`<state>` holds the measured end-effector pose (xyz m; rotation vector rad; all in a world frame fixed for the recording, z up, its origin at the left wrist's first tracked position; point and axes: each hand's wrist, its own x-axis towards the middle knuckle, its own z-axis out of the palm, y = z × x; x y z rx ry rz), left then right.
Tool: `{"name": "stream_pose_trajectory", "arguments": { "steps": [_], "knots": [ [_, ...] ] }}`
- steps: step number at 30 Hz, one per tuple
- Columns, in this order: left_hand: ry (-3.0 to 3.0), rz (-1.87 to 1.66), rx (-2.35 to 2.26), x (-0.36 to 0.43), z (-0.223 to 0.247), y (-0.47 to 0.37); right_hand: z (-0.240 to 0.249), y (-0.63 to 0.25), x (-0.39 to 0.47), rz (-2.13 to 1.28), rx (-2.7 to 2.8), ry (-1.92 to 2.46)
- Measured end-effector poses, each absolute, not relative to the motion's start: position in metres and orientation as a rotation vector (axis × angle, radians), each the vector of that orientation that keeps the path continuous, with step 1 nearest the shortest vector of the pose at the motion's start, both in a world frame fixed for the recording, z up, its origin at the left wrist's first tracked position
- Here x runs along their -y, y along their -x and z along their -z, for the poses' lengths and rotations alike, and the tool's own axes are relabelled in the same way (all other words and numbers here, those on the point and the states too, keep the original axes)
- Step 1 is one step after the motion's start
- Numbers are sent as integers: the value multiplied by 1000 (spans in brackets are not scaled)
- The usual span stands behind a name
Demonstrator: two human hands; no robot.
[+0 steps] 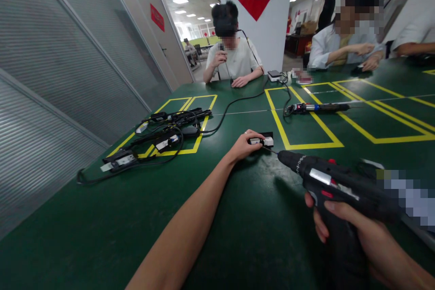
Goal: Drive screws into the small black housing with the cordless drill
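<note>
My left hand [246, 145] pinches a small black and white part [268, 140] and holds it against the green table [163, 217]. In my right hand [353, 226] is a black power drill [326, 181], its handle wrapped by my fingers. The drill points left, and its thin bit [270, 150] reaches the near edge of the part, beside my left fingertips. Whether the bit touches a screw is too small to tell.
Black adapters with cables [170, 133] lie in a yellow-taped area at the left. A pen-shaped electric screwdriver [319, 107] rests beyond the drill. Across the table a person [234, 54] holds a tool; another person [350, 45] sits at the right.
</note>
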<state>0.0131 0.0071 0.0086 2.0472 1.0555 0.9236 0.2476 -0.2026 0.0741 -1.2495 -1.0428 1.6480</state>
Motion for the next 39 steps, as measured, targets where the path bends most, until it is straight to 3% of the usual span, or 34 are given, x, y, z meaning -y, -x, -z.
{"name": "stream_pose_trajectory", "arguments": {
  "steps": [39],
  "knots": [
    [-2040,-950,-1023,-7,-7,-13,-65,-247,197,-1726,899,1171]
  ]
}}
